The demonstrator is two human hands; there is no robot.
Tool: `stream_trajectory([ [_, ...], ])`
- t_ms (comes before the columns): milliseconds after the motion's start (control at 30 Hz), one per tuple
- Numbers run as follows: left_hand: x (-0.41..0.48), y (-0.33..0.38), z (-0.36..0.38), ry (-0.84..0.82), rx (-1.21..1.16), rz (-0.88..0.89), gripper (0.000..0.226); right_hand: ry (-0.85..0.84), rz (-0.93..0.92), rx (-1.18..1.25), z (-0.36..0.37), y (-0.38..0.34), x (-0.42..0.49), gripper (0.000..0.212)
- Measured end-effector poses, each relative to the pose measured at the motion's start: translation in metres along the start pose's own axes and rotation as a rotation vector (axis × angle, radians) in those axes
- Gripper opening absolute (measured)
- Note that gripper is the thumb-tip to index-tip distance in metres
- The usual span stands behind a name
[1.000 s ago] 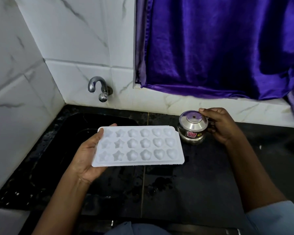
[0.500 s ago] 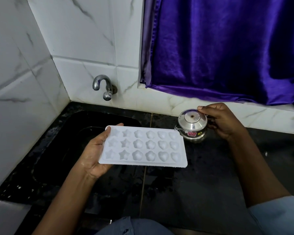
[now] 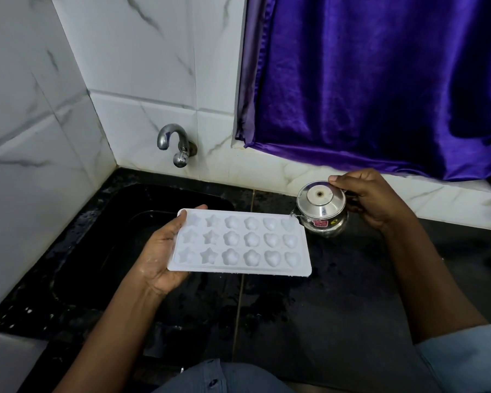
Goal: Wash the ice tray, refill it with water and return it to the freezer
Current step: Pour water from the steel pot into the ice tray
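We see our left grip [image 3: 160, 258] curled round the left end of the white ice tray [image 3: 240, 242], holding it level above the wet black counter [image 3: 323, 321], partly over the sink [image 3: 111, 236]. Our right grip [image 3: 372, 199] clasps a lidded steel pot [image 3: 322, 211] just beside the tray's far right corner, thumb on the lid.

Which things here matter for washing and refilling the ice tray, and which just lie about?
For the job: white plastic ice tray, held by left hand; lidded steel pot, gripped by right hand; curved metal tap; black sink.
Lying about: purple satin curtain; white marbled tiles.
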State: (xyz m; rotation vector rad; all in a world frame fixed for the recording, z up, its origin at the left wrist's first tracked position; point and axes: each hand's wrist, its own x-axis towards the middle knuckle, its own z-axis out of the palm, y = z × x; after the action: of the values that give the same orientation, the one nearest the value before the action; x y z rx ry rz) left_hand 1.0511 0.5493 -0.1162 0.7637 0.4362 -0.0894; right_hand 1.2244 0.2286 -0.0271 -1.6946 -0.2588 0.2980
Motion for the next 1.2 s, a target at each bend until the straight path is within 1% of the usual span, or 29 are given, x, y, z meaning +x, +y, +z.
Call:
stream_trajectory([
  [233, -0.001, 0.001, -0.002, 0.003, -0.011, -0.001, 0.048, 0.015, 0.005, -0.006, 0.004, -0.003, -0.001, 0.043],
  [533, -0.004, 0.0, -0.003, -0.017, -0.029, -0.029, 0.048, 0.035, 0.012, -0.006, 0.004, 0.001, 0.007, 0.027],
  [667, -0.004, 0.0, -0.002, -0.01, -0.009, -0.027, 0.048, -0.008, -0.007, -0.01, 0.006, -0.007, 0.01, 0.019],
  [967, -0.005, -0.002, 0.001, -0.005, -0.003, -0.026, 0.045, -0.067, -0.051, -0.011, 0.024, -0.021, 0.016, 0.036],
  [1200, -0.006, -0.001, -0.003, 0.0, -0.021, -0.016, 0.046, -0.067, -0.065, -0.02, 0.024, -0.021, 0.019, 0.033],
])
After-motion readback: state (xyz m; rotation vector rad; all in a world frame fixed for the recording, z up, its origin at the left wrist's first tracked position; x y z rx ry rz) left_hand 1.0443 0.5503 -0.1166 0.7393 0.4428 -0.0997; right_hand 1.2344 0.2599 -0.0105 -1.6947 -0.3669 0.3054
